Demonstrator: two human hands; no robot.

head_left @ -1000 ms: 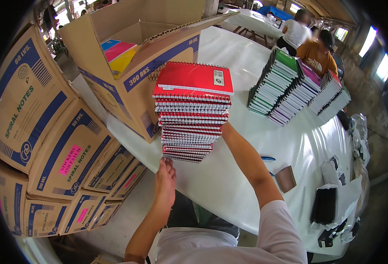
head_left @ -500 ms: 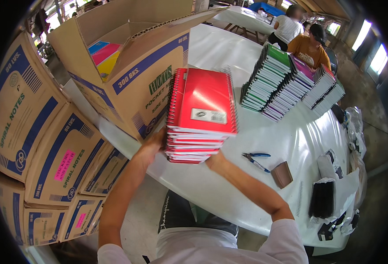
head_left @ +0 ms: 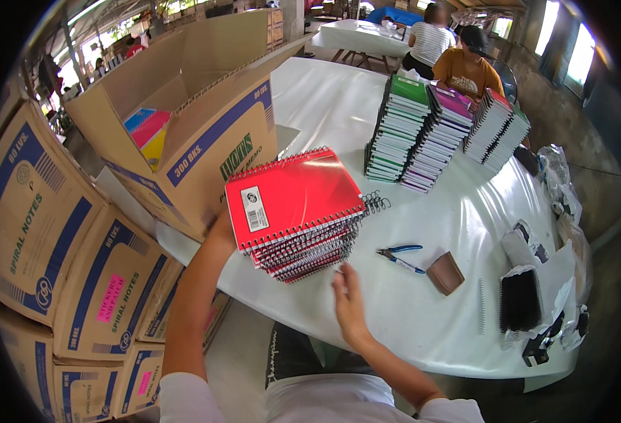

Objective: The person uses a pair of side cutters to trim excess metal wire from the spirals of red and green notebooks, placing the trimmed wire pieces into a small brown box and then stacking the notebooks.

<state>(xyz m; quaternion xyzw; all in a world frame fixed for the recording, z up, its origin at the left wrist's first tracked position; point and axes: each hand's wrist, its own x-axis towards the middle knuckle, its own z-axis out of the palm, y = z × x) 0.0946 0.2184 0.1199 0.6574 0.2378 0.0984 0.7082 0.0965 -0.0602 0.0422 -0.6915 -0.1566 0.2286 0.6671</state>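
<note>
A tall stack of red spiral notebooks (head_left: 293, 190) is in front of me at the near edge of the table, turned at an angle, its wire coils showing along two sides. A loop of coil sticks out at its right corner. My left hand (head_left: 220, 229) is against the stack's left side, its fingers hidden behind the notebooks. Just off the lower right of the stack, my right hand (head_left: 349, 299) is open with fingers stretched, holding nothing.
An open carton (head_left: 219, 141) with colourful notebooks stands behind the stack; closed cartons (head_left: 106, 282) pile up at left. Pliers (head_left: 401, 258), a brown block (head_left: 445, 273), a loose coil (head_left: 482, 307) and black coils (head_left: 520, 302) lie right. Green notebooks (head_left: 398, 130) and purple notebooks (head_left: 441, 134) stand beyond, near a seated person (head_left: 465, 70).
The red notebook stack has turned and shifted slightly left and down. My right hand has come off its underside and opened. My left hand stays at its left side.
</note>
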